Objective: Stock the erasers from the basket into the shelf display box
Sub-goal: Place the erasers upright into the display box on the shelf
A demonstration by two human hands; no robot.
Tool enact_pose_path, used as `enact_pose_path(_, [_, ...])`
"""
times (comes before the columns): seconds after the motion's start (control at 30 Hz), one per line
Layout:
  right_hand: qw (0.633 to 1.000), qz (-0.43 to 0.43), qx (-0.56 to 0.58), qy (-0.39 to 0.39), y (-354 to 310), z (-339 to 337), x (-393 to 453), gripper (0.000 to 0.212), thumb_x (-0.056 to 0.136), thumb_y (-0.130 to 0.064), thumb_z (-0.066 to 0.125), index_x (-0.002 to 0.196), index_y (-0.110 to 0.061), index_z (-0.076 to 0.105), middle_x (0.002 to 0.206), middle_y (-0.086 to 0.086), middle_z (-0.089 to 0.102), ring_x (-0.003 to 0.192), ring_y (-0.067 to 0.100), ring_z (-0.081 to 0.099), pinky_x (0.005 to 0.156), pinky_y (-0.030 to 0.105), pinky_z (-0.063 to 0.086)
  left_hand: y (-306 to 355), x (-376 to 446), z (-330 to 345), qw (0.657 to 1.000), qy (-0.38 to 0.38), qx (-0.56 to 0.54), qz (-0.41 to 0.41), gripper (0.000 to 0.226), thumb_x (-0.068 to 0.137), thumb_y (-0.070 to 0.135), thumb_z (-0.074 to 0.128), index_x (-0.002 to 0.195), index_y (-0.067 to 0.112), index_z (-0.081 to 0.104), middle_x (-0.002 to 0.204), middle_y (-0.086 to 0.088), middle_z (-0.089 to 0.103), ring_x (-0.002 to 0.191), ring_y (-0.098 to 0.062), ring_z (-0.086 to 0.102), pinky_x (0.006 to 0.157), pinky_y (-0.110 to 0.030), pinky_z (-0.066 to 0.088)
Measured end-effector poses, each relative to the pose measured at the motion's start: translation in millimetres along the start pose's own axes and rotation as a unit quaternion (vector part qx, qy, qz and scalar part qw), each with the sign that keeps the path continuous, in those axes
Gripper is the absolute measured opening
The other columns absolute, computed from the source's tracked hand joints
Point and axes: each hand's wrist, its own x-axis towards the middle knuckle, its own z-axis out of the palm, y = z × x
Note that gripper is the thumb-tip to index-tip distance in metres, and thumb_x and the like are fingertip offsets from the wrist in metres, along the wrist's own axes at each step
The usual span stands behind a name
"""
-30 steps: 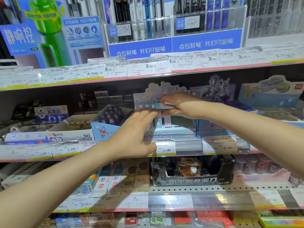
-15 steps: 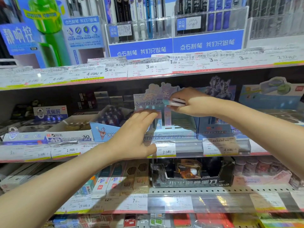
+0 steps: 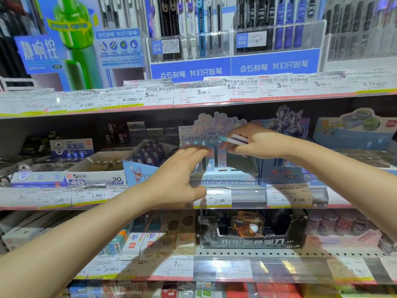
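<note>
A pastel display box [image 3: 223, 179] with a cartoon-character header card stands on the middle shelf. My right hand [image 3: 253, 143] hovers over the box and pinches a few slim erasers [image 3: 234, 139] that point left. My left hand [image 3: 178, 175] reaches in with straight fingers, its fingertips at the box's left compartments, where upright erasers [image 3: 211, 162] stand. The basket is out of view.
A blue box [image 3: 283, 171] sits right of the display box, and a blue cartoon-hero box [image 3: 139, 171] and a white eraser carton [image 3: 96, 168] sit to its left. Price-tag rails run along each shelf edge [image 3: 214, 198]. A black box [image 3: 251, 229] stands on the shelf below.
My right hand has lifted the erasers slightly up and to the right. My left hand has stayed at the box's left side.
</note>
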Motion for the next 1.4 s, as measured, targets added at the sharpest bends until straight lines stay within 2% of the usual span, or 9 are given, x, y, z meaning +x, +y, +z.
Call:
enact_pose_path(0.13, [0.996,-0.004,0.065,0.054,-16.3,-0.5,-17.3,0.014,0.085,-0.027,0.064,0.081,-0.022,0.052,0.066,-0.018,0.045,0.059,0.001,0.045,0.055,0.012,0.034,2.1,6.2,-5.7,0.998,0.021,-0.062,-0.022,0.077,0.067,0.049,0.048,0.136,0.016,0.041,0.135,-0.003,0.050,0.123,-0.016,0.044,0.099,-0.022,0.032])
enact_pose_path(0.3, [0.919,0.025,0.389,-0.059,-33.8,4.0,-36.8,0.012,0.090,-0.019,0.055,0.081,-0.016,0.049,0.048,-0.011,0.034,0.040,0.008,0.024,0.041,0.021,0.015,16.0,7.6,-18.4,0.957,0.143,-0.249,-0.043,0.059,0.062,0.046,0.053,0.113,0.017,0.058,0.112,0.004,0.063,0.107,-0.011,0.058,0.094,-0.027,0.044])
enact_pose_path(0.43, [0.857,0.051,0.497,-0.129,-35.6,13.3,-45.9,0.006,0.083,-0.026,0.053,0.081,-0.022,0.049,0.053,-0.007,0.029,0.039,0.004,0.020,0.037,0.015,0.013,30.8,5.1,-27.9,0.877,0.118,-0.465,0.000,0.037,0.063,0.029,0.066,0.097,0.015,0.062,0.097,0.001,0.067,0.092,-0.008,0.063,0.082,-0.023,0.050])
enact_pose_path(0.6, [0.808,0.051,0.566,-0.158,-39.0,16.6,-52.5,0.013,0.087,-0.022,0.055,0.080,-0.017,0.045,0.048,-0.009,0.037,0.031,-0.002,0.029,0.031,0.010,0.018,38.9,10.8,-30.4,0.858,0.109,-0.501,-0.012,0.008,0.069,0.008,0.070,0.076,0.013,0.068,0.075,0.003,0.070,0.073,-0.009,0.063,0.070,-0.018,0.050])
enact_pose_path(0.8, [0.913,0.048,0.396,-0.090,-35.8,11.5,-53.3,0.026,0.082,-0.043,0.055,0.086,-0.017,0.058,0.064,0.003,0.063,0.048,0.010,0.064,0.036,0.015,0.020,36.9,15.1,-36.9,0.876,0.102,-0.470,-0.028,0.006,0.079,-0.004,0.064,0.078,0.002,0.064,0.067,-0.008,0.065,0.060,-0.013,0.060,0.063,-0.021,0.049])
enact_pose_path(0.9, [0.933,0.023,0.360,-0.003,-33.6,2.9,-52.2,0.020,0.081,-0.025,0.066,0.089,-0.006,0.065,0.080,0.026,0.066,0.057,0.007,0.060,0.048,0.013,0.035,35.2,18.2,-39.3,0.889,0.105,-0.444,-0.048,0.010,0.078,-0.003,0.066,0.074,0.006,0.066,0.067,-0.010,0.065,0.064,-0.020,0.058,0.063,-0.025,0.048])
enact_pose_path(1.17, [0.968,-0.032,0.239,0.075,-32.5,0.0,-33.0,0.028,0.081,-0.007,0.068,0.106,-0.014,0.060,0.081,0.000,0.071,0.075,0.006,0.065,0.083,0.023,0.049,33.5,25.5,-37.7,0.911,0.118,-0.389,-0.072,0.002,0.078,0.005,0.070,0.080,0.005,0.070,0.080,-0.019,0.071,0.072,-0.023,0.065,0.073,-0.035,0.054])
enact_pose_path(1.27, [0.976,-0.051,0.164,0.134,-26.2,-1.2,-21.2,0.031,0.083,-0.005,0.064,0.111,-0.015,0.059,0.099,-0.017,0.060,0.084,-0.006,0.057,0.083,0.001,0.038,17.3,25.1,-31.7,0.957,0.152,-0.242,-0.052,0.006,0.082,0.012,0.063,0.086,0.016,0.067,0.082,-0.001,0.068,0.078,-0.015,0.064,0.074,-0.032,0.052])
enact_pose_path(1.4, [0.977,-0.033,0.145,0.156,-13.9,8.9,-9.8,0.022,0.083,-0.007,0.062,0.102,-0.016,0.055,0.110,-0.003,0.060,0.111,0.010,0.054,0.102,0.018,0.036,-2.3,18.1,-22.0,0.998,0.046,-0.023,-0.037,0.051,0.070,0.035,0.038,0.116,0.021,0.056,0.101,-0.008,0.065,0.097,-0.023,0.057,0.085,-0.038,0.046])
